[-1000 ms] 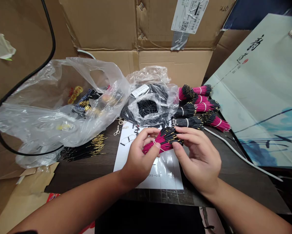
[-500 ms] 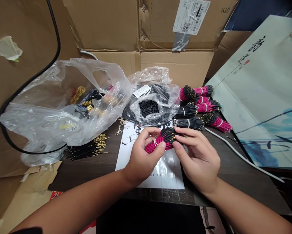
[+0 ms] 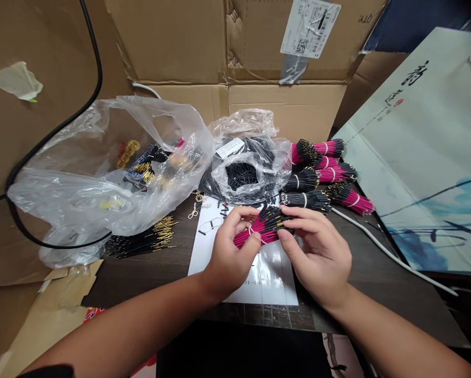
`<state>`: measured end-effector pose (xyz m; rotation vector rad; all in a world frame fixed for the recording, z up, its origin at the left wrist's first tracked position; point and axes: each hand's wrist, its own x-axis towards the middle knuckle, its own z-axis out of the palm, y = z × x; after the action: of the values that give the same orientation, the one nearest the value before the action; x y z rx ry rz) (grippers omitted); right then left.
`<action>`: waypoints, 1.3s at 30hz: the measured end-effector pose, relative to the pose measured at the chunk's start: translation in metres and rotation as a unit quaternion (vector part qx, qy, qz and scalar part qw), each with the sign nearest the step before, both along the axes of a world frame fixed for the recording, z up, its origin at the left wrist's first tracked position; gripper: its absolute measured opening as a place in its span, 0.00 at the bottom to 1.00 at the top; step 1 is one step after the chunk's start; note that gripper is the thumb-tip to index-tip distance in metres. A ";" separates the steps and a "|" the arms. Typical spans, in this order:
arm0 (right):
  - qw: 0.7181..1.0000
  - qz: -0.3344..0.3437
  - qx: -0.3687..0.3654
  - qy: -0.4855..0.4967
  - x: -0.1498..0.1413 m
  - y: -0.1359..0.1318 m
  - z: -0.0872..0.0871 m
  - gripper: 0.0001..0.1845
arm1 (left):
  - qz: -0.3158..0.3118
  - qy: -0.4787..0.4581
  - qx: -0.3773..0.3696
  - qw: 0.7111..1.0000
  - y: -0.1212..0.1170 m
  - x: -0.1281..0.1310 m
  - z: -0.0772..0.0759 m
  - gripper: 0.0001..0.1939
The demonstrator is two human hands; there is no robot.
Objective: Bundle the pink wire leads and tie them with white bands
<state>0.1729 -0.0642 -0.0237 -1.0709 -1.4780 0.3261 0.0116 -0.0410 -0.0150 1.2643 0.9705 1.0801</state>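
My left hand is closed round a bundle of pink wires with black sleeves and gold tips, tied with a white band. At the bundle's black end, the fingertips and thumb of my right hand press against the tips; whether they pinch a single wire is too small to tell. Beneath both hands lies a white printed sheet with loose black sleeves near its top edge. Just beyond it sits an opened plastic bag full of short black sleeves.
Banded pink and black bundles are stacked at the back right. A clear plastic bag stands at the left, beside loose black wires. A white cable crosses the right side. Cardboard boxes wall the back.
The wires' black ends have shifted and fanned slightly between my hands, and the left thumb has moved a little down the bundle. My right fingers stay at the tips.
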 end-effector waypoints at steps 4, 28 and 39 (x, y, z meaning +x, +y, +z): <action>1.000 -0.001 -0.003 -0.012 0.000 0.000 0.001 0.14 | 0.020 0.001 0.017 1.000 0.002 0.002 -0.001 0.09; 0.873 0.213 -0.259 0.354 -0.003 0.005 0.004 0.34 | -0.014 0.153 0.439 0.885 0.010 -0.004 -0.011 0.21; 0.933 0.093 -0.130 0.321 -0.002 0.001 -0.001 0.08 | -0.089 0.080 0.108 0.987 0.013 -0.002 0.002 0.20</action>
<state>0.1707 -0.0630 -0.0250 -0.9044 -0.9548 0.9350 0.0098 -0.0279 -0.0126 1.6041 0.8571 0.9743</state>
